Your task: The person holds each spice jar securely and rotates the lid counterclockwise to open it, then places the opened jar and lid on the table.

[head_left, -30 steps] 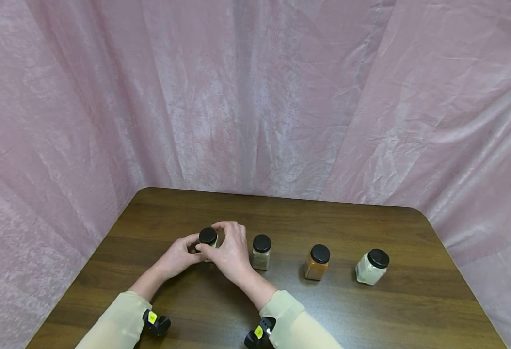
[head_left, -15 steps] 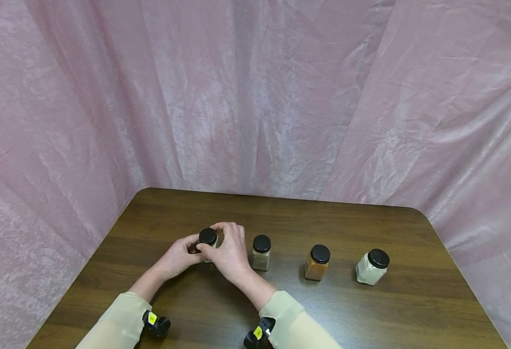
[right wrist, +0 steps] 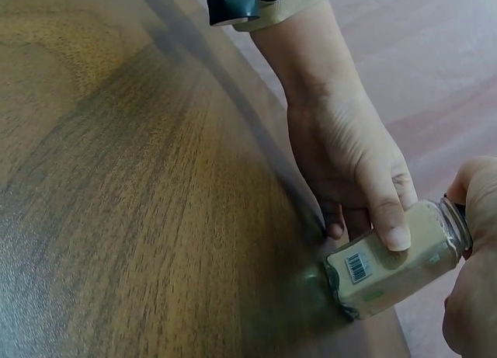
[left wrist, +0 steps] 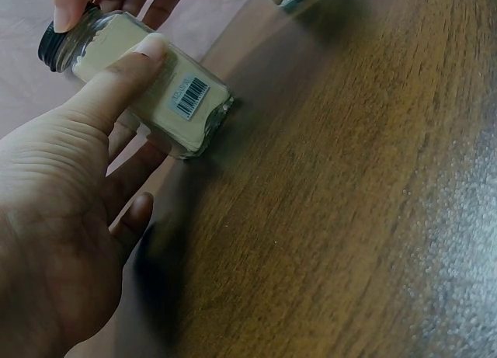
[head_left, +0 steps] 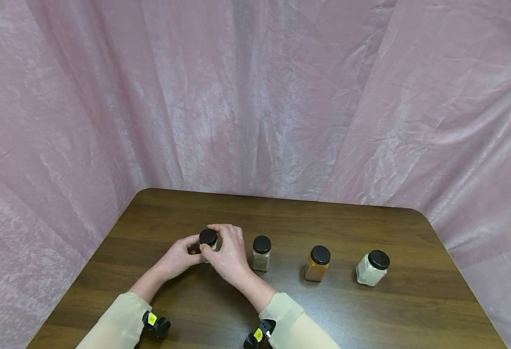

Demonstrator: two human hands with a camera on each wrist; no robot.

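On my head view, taking 12 o'clock as the bench's far edge, the cream-filled jar [left wrist: 175,82] sits at about 7 o'clock from the middle of the picture, roughly upright; I see both hands on it. The left hand [head_left: 180,257] grasps the glass body from the 8 o'clock side, its thumb laid along one flat face near a small barcode label [left wrist: 189,96]; the right hand [head_left: 229,254] grips the black lid [head_left: 208,236] from the 4 o'clock side, thumb and fingers curled about it; the lid sits on the neck, and I cannot tell whether the jar's base touches the bench [head_left: 185,208].

From the held jar, three more black-lidded jars run out towards 3 o'clock, well apart from one another; I have a greyish jar [head_left: 261,261] nearest, just beside the right hand, then an orange jar [head_left: 315,270], then a white jar [head_left: 368,273] farthest out; beyond the bench, at 12 o'clock, a pink curtain [head_left: 255,97] hangs in folds.
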